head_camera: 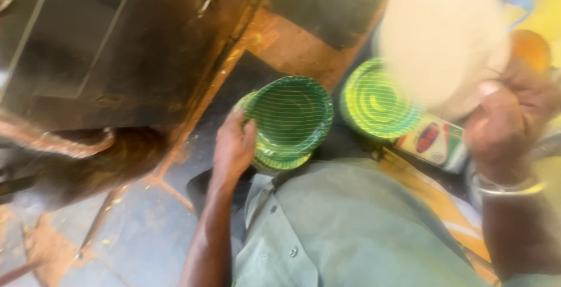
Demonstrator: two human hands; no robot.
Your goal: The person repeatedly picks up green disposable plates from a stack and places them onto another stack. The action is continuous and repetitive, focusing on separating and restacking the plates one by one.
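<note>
Green striped plate stack tilted; pale disc raised.

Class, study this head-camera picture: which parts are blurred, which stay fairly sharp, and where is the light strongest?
Head view: the pale disc and right hand at upper right are smeared by motion blur; the green plate stack and left hand are sharper, though soft; the brightest light falls at upper right, and the dark machine lies in shadow.

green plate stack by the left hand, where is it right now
In the head view the green plate stack sits mid-frame, just above the grey-green shirt. The left hand grips its left edge, and a second green plate lies to its right.
</note>
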